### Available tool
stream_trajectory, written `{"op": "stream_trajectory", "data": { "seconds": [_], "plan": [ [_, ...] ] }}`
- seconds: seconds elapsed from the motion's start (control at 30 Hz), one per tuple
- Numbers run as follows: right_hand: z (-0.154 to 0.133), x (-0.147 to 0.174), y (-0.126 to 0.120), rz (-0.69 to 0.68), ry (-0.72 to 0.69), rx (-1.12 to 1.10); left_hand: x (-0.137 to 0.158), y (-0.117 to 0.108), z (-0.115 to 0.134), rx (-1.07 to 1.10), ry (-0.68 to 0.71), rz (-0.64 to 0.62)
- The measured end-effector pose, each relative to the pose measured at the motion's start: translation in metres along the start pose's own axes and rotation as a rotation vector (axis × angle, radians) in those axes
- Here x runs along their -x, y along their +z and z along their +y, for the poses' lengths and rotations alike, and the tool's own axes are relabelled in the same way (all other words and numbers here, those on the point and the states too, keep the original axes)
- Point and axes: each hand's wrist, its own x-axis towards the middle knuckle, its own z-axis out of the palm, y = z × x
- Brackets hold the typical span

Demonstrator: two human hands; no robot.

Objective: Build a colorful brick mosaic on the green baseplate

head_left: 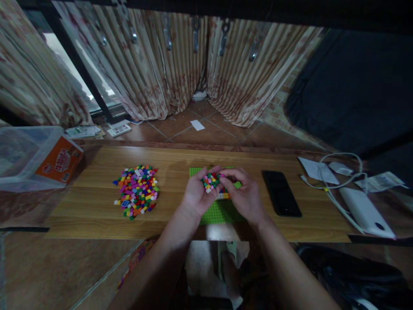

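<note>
Left hand: your left hand point(196, 193) is cupping a small heap of bricks point(211, 181) in its palm, fingers curled up around them, just above the green baseplate point(219, 211).
Right hand: your right hand point(243, 193) is reaching into that heap with fingertips pressed together; they seem to be pinching one brick, though it is too small to tell for sure.
Baseplate: it is lying flat on the table point(180, 157) right in front of you, with a short row of bricks point(222, 196) sitting on it beneath your hands.
Pile: the loose pile point(137, 190) is lying well apart to your left, untouched.
Step in hand: you are most likely picking a single brick out of your palm to set on the plate.
Next move: it is calling for a firm pinch, a short drop onto the studs beside the row, and a straight press, while you are keeping the left palm level so nothing spills.
Around: a dark phone point(281, 193) is lying just right of the plate; a white cable point(335, 189) and a plastic box point(32, 157) are sitting at the table's ends.
</note>
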Motion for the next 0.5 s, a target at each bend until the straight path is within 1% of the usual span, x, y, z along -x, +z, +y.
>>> {"op": "stream_trajectory", "data": {
  "seconds": [0.1,0.17,0.27,0.4,0.5],
  "plan": [
    [0.01,-0.003,-0.008,0.137,0.103,-0.106,0.0,-0.002,0.004,0.009,0.046,0.046],
    [0.021,-0.005,-0.015,0.182,0.197,-0.134,0.0,-0.003,0.009,0.016,0.081,0.061],
    [0.036,-0.005,-0.024,0.143,0.303,-0.029,0.002,-0.003,0.015,0.046,0.127,0.081],
    [0.045,-0.002,-0.022,0.049,0.309,0.146,0.003,-0.002,0.018,0.057,0.141,0.107],
    [0.045,-0.002,-0.015,0.039,0.306,0.193,0.004,-0.001,0.017,0.049,0.142,0.104]
  ]
}}
